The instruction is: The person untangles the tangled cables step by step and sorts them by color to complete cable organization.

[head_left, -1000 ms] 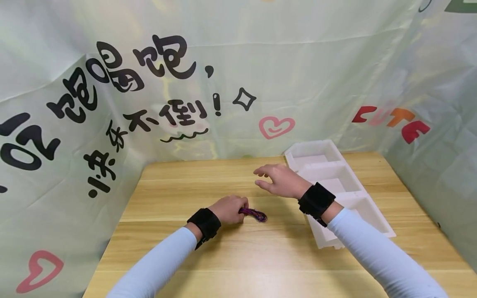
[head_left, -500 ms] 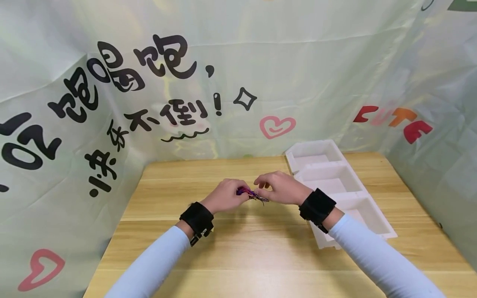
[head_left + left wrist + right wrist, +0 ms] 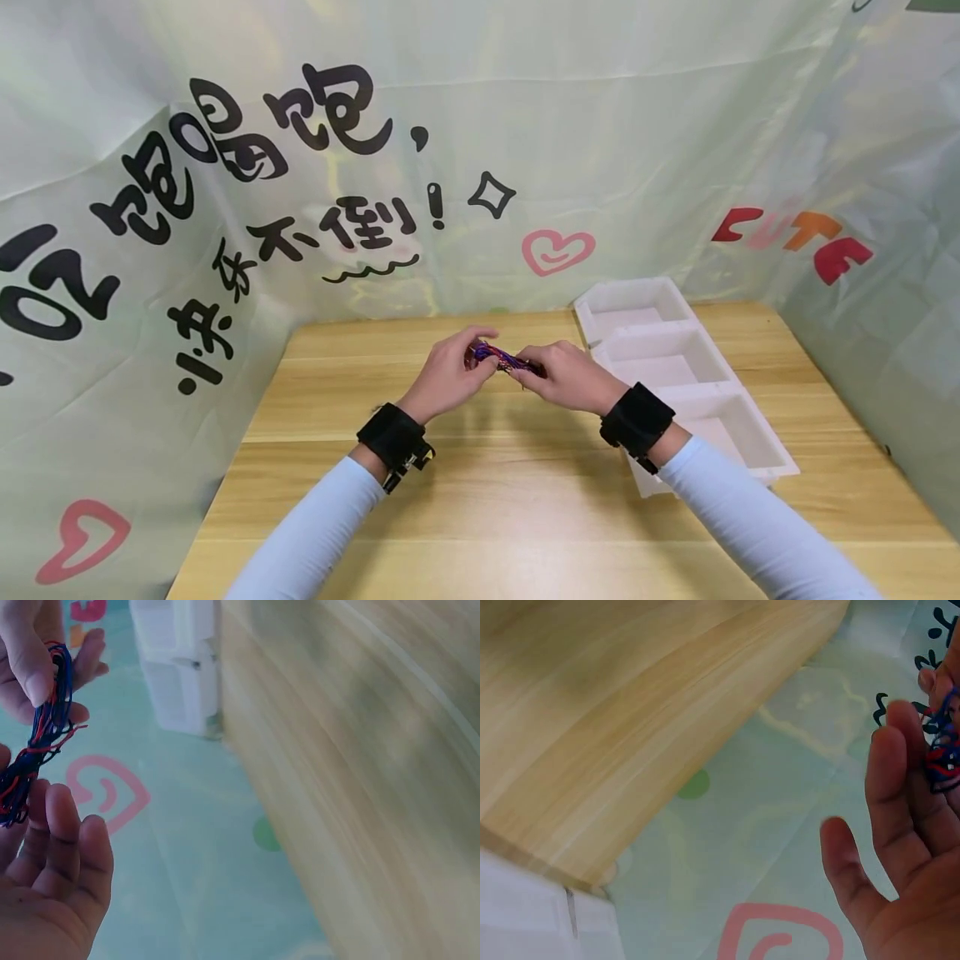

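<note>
A coiled bundle of thin red and blue strands [image 3: 498,357], wire or cord, is held above the table between both hands. My left hand [image 3: 448,373] pinches its left end between thumb and fingers. At the other end, my right hand [image 3: 567,377] grips the bundle with the thumb on the near side. In the left wrist view the bundle [image 3: 46,729] looks gathered at its middle, and a short red end sticks out. The right wrist view shows only part of the bundle [image 3: 943,756] at the right edge, beside the fingers [image 3: 889,791] of my right hand.
A white tray with three visible compartments [image 3: 720,379] stands on the right side of the wooden table [image 3: 525,517], next to my right forearm. Printed cloth [image 3: 645,158] hangs behind the table and at both sides.
My left hand has lifted the bundle up and away from the front of the table. My right hand, earlier apart from it with loose fingers, has taken hold of its right end.
</note>
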Action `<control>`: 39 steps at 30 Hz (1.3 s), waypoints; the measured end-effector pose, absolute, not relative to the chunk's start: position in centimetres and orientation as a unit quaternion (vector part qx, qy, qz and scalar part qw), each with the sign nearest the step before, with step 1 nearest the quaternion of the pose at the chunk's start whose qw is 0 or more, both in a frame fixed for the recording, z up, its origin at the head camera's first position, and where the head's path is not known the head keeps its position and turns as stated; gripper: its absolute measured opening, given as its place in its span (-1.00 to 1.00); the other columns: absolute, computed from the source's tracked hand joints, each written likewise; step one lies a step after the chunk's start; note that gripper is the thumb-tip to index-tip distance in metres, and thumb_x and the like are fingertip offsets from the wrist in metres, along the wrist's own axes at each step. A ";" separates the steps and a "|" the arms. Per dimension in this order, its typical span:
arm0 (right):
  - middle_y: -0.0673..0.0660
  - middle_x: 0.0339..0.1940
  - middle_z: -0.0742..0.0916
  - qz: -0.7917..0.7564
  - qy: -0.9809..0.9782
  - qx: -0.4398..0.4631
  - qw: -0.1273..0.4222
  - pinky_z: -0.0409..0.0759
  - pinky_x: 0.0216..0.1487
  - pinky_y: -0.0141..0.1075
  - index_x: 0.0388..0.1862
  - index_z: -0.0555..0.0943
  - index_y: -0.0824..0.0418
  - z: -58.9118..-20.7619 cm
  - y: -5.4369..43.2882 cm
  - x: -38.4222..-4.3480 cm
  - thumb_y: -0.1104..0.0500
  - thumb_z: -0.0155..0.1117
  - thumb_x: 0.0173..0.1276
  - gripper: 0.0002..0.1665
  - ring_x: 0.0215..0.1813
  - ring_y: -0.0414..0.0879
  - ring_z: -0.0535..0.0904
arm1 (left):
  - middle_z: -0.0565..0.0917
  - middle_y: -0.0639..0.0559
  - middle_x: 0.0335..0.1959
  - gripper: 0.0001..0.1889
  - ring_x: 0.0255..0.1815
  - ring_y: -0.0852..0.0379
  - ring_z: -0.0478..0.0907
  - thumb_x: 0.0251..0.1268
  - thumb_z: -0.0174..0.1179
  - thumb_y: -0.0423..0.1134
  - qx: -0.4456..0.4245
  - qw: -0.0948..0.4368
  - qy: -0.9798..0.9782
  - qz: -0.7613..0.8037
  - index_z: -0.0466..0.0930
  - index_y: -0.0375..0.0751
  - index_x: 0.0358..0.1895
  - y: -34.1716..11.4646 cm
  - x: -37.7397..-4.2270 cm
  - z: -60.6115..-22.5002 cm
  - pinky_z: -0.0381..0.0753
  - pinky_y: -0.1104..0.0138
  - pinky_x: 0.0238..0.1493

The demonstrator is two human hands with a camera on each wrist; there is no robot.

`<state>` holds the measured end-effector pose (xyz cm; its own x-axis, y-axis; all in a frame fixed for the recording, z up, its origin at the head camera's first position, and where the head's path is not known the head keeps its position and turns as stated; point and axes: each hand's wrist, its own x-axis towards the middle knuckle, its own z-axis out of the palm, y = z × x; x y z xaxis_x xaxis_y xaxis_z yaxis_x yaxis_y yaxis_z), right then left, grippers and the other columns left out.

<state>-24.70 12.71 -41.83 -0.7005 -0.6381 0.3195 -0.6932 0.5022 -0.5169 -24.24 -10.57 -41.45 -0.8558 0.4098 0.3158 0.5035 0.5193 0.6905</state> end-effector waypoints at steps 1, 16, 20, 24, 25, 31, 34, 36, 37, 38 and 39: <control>-0.15 -0.56 0.58 0.327 -0.863 0.381 0.046 0.35 -0.54 -0.36 -0.23 0.67 0.12 -41.9 12.6 -24.7 0.09 0.26 0.53 -0.85 -0.62 -0.31 0.37 | 0.59 0.12 -0.29 -0.60 -0.41 0.18 0.50 0.48 0.19 -0.14 -0.256 0.056 -0.864 -0.430 0.49 -0.06 0.31 -10.5 -24.2 -41.4 0.49 0.26 -0.39; -0.05 -0.30 0.78 0.413 -0.835 0.355 0.078 0.58 -0.36 -0.30 0.02 0.69 0.14 -41.6 10.6 -22.8 0.06 0.24 0.51 -0.76 -0.28 -0.24 0.70 | 0.57 0.03 -0.19 -0.70 -0.23 0.12 0.51 0.67 -0.11 -0.01 -0.243 0.067 -0.822 -0.510 0.53 -0.11 0.03 -7.2 -23.3 -40.8 0.50 0.24 -0.22; -0.09 -0.32 0.75 0.368 -0.846 0.366 0.117 0.61 -0.23 -0.28 -0.18 0.72 0.07 -41.3 11.1 -22.6 0.01 0.31 0.45 -0.82 -0.22 -0.22 0.68 | 0.59 0.06 -0.26 -0.77 -0.36 0.14 0.51 0.67 -0.06 -0.11 -0.236 0.061 -0.830 -0.502 0.55 -0.12 -0.02 -7.3 -23.2 -40.4 0.50 0.25 -0.32; -0.09 -0.35 0.74 0.364 -0.844 0.357 0.165 0.61 -0.25 -0.27 -0.23 0.72 0.11 -40.7 12.0 -22.7 0.07 0.35 0.42 -0.86 -0.27 -0.21 0.66 | 0.57 0.01 -0.34 -0.80 -0.49 0.12 0.48 0.66 -0.06 -0.20 -0.229 0.045 -0.835 -0.498 0.55 -0.18 0.01 -7.5 -23.3 -40.4 0.48 0.27 -0.43; -0.07 -0.35 0.74 0.368 -0.842 0.354 0.176 0.60 -0.28 -0.27 -0.22 0.71 0.13 -40.6 12.2 -22.8 0.09 0.37 0.41 -0.87 -0.29 -0.21 0.66 | 0.56 0.00 -0.36 -0.81 -0.50 0.12 0.47 0.66 -0.05 -0.21 -0.230 0.045 -0.839 -0.491 0.55 -0.18 0.01 -7.6 -23.3 -40.4 0.46 0.28 -0.43; 0.14 -0.20 0.75 0.342 -0.822 0.376 0.255 0.61 -0.33 -0.20 0.11 0.62 0.27 -39.7 13.0 -23.2 0.22 0.49 0.28 -0.56 -0.28 -0.05 0.68 | 0.48 0.05 -0.49 -0.89 -0.57 0.17 0.37 0.60 0.03 -0.25 -0.259 0.071 -0.866 -0.421 0.55 -0.14 -0.13 -7.8 -23.4 -40.3 0.35 0.33 -0.47; 0.16 -0.16 0.75 0.293 -0.811 0.409 0.297 0.63 -0.25 -0.17 0.10 0.66 0.29 -39.3 13.1 -23.3 0.27 0.52 0.24 -0.55 -0.23 -0.01 0.69 | 0.47 0.07 -0.52 -0.89 -0.62 0.19 0.34 0.58 0.07 -0.23 -0.278 0.077 -0.870 -0.401 0.53 -0.11 -0.18 -7.9 -23.4 -40.2 0.33 0.34 -0.51; 0.15 -0.20 0.75 0.262 -0.802 0.428 0.324 0.64 -0.21 -0.15 0.01 0.70 0.30 -39.2 13.1 -23.3 0.31 0.54 0.20 -0.62 -0.22 0.00 0.69 | 0.50 0.11 -0.52 -0.90 -0.63 0.22 0.35 0.56 0.09 -0.21 -0.284 0.079 -0.872 -0.391 0.55 -0.10 -0.19 -7.9 -23.3 -40.1 0.35 0.35 -0.53; 0.14 -0.23 0.75 0.249 -0.798 0.435 0.335 0.63 -0.20 -0.15 -0.04 0.72 0.31 -39.1 13.2 -23.3 0.32 0.54 0.20 -0.67 -0.23 0.01 0.69 | 0.52 0.13 -0.52 -0.90 -0.64 0.23 0.35 0.55 0.10 -0.20 -0.285 0.079 -0.873 -0.388 0.56 -0.08 -0.18 -7.9 -23.3 -40.0 0.35 0.35 -0.54; 0.13 -0.26 0.75 0.237 -0.795 0.440 0.345 0.63 -0.20 -0.14 -0.09 0.74 0.31 -39.1 13.2 -23.3 0.32 0.55 0.19 -0.70 -0.24 0.01 0.69 | 0.52 0.14 -0.52 -0.90 -0.65 0.24 0.35 0.55 0.11 -0.19 -0.285 0.078 -0.875 -0.385 0.57 -0.08 -0.17 -8.0 -23.2 -39.9 0.35 0.36 -0.55; 0.12 -0.28 0.75 0.227 -0.792 0.443 0.352 0.63 -0.19 -0.14 -0.11 0.75 0.31 -39.0 13.2 -23.3 0.33 0.55 0.18 -0.73 -0.24 0.01 0.69 | 0.53 0.15 -0.53 -0.90 -0.66 0.25 0.35 0.54 0.11 -0.18 -0.284 0.077 -0.877 -0.380 0.58 -0.07 -0.16 -8.0 -23.2 -39.9 0.35 0.36 -0.57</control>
<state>-23.28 13.19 -39.05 -0.3585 -0.5423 0.7598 -0.8627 0.5035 -0.0476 -23.17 -8.02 -39.86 -0.8268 0.4399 0.3505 0.5565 0.5492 0.6235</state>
